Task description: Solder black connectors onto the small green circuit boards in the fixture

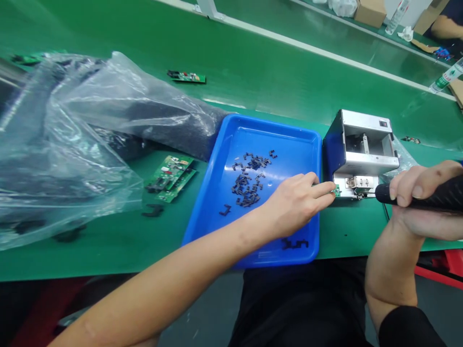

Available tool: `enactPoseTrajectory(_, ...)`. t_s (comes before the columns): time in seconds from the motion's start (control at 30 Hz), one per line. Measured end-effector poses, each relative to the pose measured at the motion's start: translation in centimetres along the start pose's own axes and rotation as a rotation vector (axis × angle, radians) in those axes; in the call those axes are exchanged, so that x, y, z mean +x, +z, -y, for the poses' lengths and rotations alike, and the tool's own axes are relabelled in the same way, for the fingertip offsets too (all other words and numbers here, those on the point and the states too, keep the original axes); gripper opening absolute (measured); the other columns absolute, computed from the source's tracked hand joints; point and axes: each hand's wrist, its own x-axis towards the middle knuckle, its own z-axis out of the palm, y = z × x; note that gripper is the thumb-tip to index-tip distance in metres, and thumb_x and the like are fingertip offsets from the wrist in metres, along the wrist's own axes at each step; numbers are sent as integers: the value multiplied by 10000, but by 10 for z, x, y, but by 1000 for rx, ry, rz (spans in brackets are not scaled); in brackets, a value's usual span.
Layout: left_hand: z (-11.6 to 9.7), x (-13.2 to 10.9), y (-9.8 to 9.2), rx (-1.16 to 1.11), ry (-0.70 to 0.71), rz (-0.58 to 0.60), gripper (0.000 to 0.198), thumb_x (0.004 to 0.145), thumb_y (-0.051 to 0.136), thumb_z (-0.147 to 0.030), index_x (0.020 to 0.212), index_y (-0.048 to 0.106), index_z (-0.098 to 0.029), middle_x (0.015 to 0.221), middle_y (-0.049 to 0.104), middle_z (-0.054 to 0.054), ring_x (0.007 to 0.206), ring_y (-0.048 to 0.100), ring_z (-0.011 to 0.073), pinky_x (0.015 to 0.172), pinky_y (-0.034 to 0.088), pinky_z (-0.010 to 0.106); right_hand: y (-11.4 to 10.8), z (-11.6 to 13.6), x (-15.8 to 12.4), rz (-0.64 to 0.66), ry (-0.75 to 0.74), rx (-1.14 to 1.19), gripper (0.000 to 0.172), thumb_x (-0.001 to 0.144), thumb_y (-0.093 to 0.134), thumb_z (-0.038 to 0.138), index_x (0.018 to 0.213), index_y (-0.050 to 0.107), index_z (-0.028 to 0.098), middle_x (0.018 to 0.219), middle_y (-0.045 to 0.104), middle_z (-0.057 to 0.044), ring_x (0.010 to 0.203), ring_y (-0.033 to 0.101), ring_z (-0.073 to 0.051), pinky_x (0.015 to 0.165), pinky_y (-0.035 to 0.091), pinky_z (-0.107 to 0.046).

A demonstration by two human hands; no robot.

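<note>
Head view, going left to right: showing at ten o'clock from the blue tray (294, 144) a clear plastic bag (90, 115), and at nine o'clock some green circuit boards (171, 173), all resting on the green worktop (126, 250). Inside the tray, showing scattered black clips (241, 183). With the left hand (294, 205), reaching over the tray's three o'clock edge and pinching a small green board (337, 191) between nearly closed fingers, at the seven o'clock corner of a silver box (371, 161), seemingly a screw feeder. With the right hand (427, 178), wrapping curled fingers around a black screwdriver (384, 193), aiming toward nine o'clock near the metal block (363, 182); not showing clearly any contact there. Seemingly bringing driver to feeder; probably calling next for steady aligning with the block, keeping the board clear.
</note>
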Motion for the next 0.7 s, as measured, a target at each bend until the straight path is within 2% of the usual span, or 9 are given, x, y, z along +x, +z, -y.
enactPoseTrajectory(0.07, 0, 0, 0, 3, -4, 2, 282, 1025, 462, -81, 1057, 726, -174, 1279, 731, 28, 880, 595, 184, 712, 521, 306, 8, -7, 1, -16, -220, 53, 479, 846, 609, 721, 1085, 720, 321, 605, 477, 60, 371, 421, -97, 385, 416, -268)
enactPoseTrajectory(0.1, 0, 0, 0, 8, -6, 5, 281, 1025, 464, -81, 1062, 726, -176, 1284, 729, 30, 883, 595, 183, 715, 521, 305, 13, -8, 1, -25, -269, 72, 516, 870, 556, 745, 1074, 737, 307, 601, 477, 57, 356, 389, -86, 368, 393, -259)
enactPoseTrajectory(0.17, -1, 0, 0, 19, -4, 7, 278, 1024, 468, -82, 1073, 724, -179, 1292, 726, 38, 885, 594, 181, 716, 519, 305, 20, -8, 1, -34, -239, 94, 553, 871, 538, 773, 1000, 763, 285, 586, 486, 51, 350, 373, -79, 354, 378, -252)
enactPoseTrajectory(0.3, 0, -1, 1, 26, -2, -3, 278, 1023, 469, -82, 1062, 725, -183, 1280, 730, 35, 876, 593, 181, 700, 511, 305, 22, -1, 0, -16, -131, 90, 459, 857, 639, 718, 938, 763, 284, 559, 527, 56, 365, 447, -97, 366, 410, -255)
enactPoseTrajectory(0.43, 0, -1, 1, 12, -1, -3, 283, 1025, 465, -84, 1064, 726, -185, 1280, 729, 31, 868, 587, 182, 701, 510, 311, 20, -3, -4, -28, -175, 93, 517, 876, 592, 728, 1043, 766, 271, 541, 539, 71, 329, 429, -96, 344, 397, -256)
enactPoseTrajectory(0.53, -1, -1, 1, 1, -8, 5, 272, 1026, 472, -92, 1067, 724, -184, 1255, 734, 31, 871, 583, 188, 695, 503, 311, 18, -1, -8, -59, -63, 86, 472, 856, 654, 678, 1075, 771, 277, 545, 557, 78, 336, 437, -98, 359, 419, -269)
enactPoseTrajectory(0.63, -1, 0, 1, 5, -13, 30, 259, 1020, 484, -92, 1065, 721, -185, 1210, 741, 35, 876, 579, 194, 691, 495, 312, 13, 7, -11, -104, -79, 84, 472, 870, 654, 653, 1142, 770, 285, 574, 566, 74, 355, 431, -95, 371, 417, -280)
enactPoseTrajectory(0.7, -2, 1, 0, 9, -15, 42, 256, 1023, 484, -98, 1064, 720, -188, 1201, 739, 36, 877, 575, 195, 694, 495, 318, 11, 13, -9, -64, -26, 39, 505, 866, 629, 702, 1216, 737, 354, 604, 555, 88, 366, 416, -87, 392, 427, -285)
